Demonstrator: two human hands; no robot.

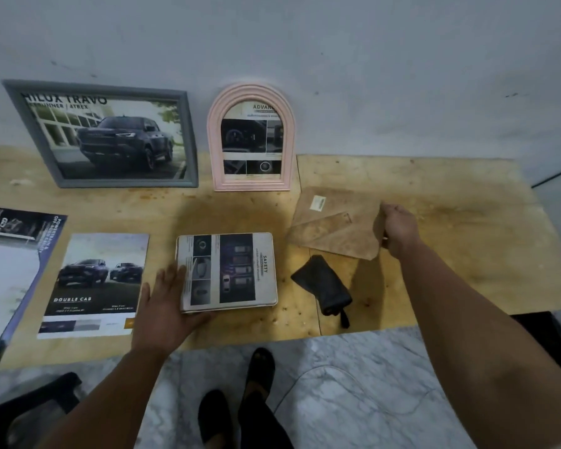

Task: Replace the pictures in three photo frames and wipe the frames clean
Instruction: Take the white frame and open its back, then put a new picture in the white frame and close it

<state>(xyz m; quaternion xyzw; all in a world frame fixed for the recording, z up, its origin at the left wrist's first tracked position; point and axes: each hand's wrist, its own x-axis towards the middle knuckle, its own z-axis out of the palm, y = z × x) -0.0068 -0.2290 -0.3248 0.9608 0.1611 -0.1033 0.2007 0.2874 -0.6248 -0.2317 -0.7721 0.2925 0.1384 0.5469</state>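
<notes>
At the bottom centre, the person's dark-clad feet (240,403) are standing on a marbled floor (353,400), just short of the plywood bench (450,254). Lower left of centre, the left hand (166,306) is lying flat and spread, fingers (178,273) released, against the left edge and near corner of a white photo frame (227,272) that is resting face-up on the bench. Right of centre, the right hand (397,228) is pinching the right edge of a tan cloth (334,225) between clenched fingers; the cloth is lying spread on the bench. A dark folded cloth (321,286) is sitting between the white frame and the tan one, apart from both. Two loose car brochures (94,283) are lying at the left. At the back, a grey frame (110,134) and a pink arched frame (251,137) are leaning against the wall (402,59), both holding printed pictures.
</notes>
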